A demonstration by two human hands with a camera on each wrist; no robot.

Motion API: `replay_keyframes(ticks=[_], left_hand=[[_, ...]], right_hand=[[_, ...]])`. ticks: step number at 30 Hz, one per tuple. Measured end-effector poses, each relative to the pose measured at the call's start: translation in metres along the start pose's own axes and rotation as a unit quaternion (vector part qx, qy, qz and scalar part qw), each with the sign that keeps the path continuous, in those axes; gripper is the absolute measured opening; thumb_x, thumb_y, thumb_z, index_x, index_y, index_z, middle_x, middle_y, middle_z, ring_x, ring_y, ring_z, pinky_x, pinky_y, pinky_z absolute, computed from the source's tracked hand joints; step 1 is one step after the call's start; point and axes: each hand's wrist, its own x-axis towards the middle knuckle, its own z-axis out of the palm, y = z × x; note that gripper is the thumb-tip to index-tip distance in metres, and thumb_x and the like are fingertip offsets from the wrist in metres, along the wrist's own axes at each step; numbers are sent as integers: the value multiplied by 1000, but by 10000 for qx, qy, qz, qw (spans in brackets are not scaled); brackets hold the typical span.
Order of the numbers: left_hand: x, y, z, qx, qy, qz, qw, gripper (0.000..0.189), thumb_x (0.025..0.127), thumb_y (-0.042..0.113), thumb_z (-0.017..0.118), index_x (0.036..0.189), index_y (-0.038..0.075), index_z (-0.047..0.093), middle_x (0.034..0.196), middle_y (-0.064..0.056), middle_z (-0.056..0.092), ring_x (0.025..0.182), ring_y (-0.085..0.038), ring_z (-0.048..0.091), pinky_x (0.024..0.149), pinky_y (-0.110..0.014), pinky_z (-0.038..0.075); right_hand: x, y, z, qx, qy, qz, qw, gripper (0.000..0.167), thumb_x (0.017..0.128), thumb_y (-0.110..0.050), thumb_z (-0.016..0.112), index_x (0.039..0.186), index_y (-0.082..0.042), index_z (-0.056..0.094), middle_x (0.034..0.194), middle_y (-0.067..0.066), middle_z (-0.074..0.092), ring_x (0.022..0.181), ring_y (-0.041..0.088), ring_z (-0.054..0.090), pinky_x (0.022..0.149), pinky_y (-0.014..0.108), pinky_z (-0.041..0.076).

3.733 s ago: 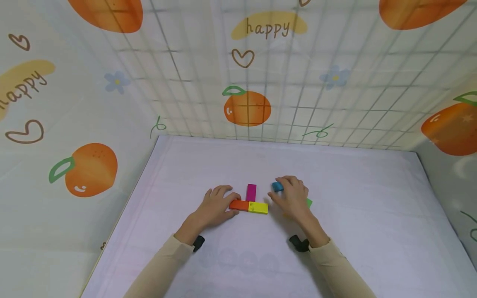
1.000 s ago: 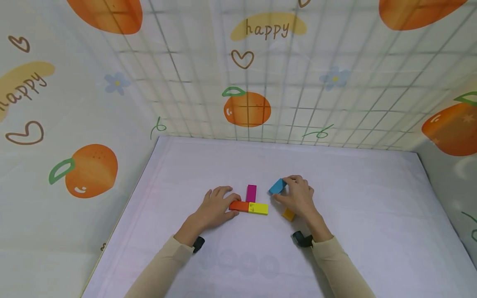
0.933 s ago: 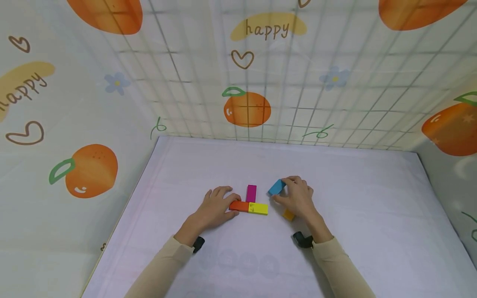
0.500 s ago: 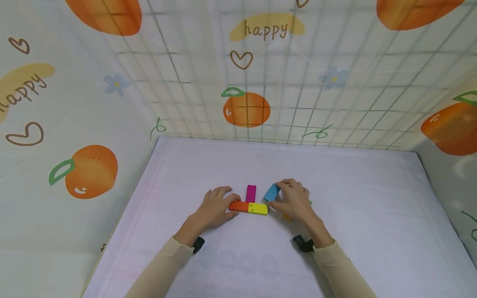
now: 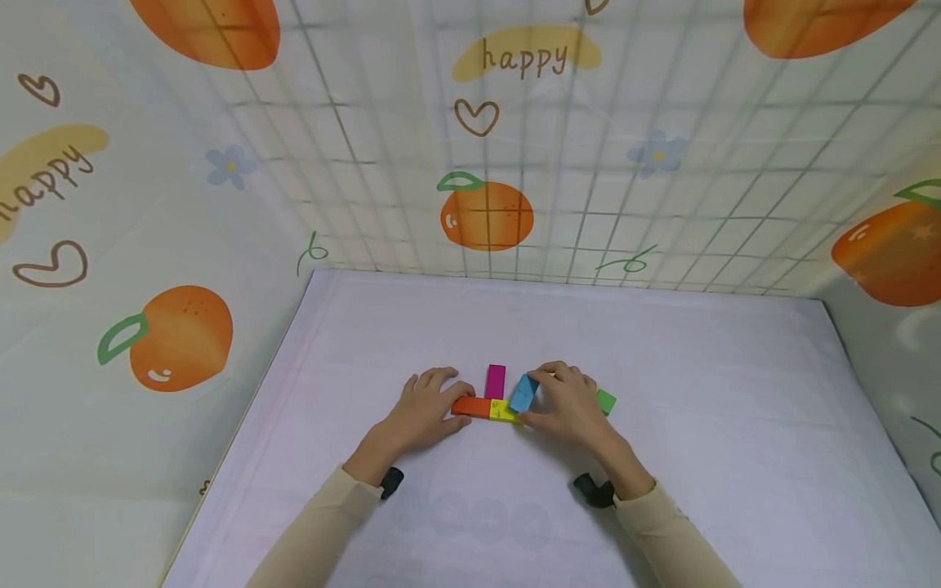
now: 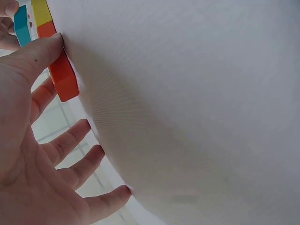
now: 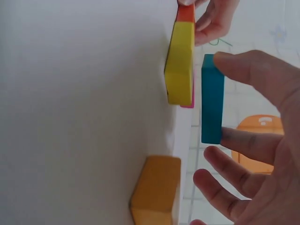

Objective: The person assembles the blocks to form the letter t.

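My right hand (image 5: 572,408) pinches a blue block (image 5: 524,394) between thumb and index finger. In the right wrist view this block (image 7: 212,101) hangs raised off the table, and in the head view it overlaps the yellow block (image 5: 501,412). My left hand (image 5: 421,415) grips the red-orange block (image 5: 470,407) by its sides with thumb and index finger, the other fingertips spread on the table. That block lies end to end with the yellow one. Behind their joint, a magenta block (image 5: 496,380) points away from me.
A green block (image 5: 606,401) lies right of my right hand, partly covered by it. The right wrist view also shows an amber block (image 7: 157,187) on the table, hidden in the head view. White table (image 5: 698,408) with printed curtains (image 5: 382,147) behind it and at the sides.
My right hand has lifted the blue block, turned it and carried it left to over the yellow block. The green block now shows more. My left hand stays put on the red-orange block.
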Motion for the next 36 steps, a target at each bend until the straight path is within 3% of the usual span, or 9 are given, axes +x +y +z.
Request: replay_keyframes(ticks=[13,36], left_hand=[[2,0,-2,-23,-20,-35,10000,45,92,45,70,133,31,59,151,-7,41,139,-29,32,111,-62,27],[0,-1,-2,-181,-16,44,9998,43,93,43,70,132,29,60,150,-9,41,139,-31,31,110,-64,25]], right_hand=[[-5,-12,6,105,-93,-515,9986,63,74,-37,88,127,-10,67,127,9,56,112,29,50,96,62,36],[-11,-31,19,175,-570,-1028,9929,62,77,-41,85,130,-16,66,131,5,54,119,26,47,101,60,34]])
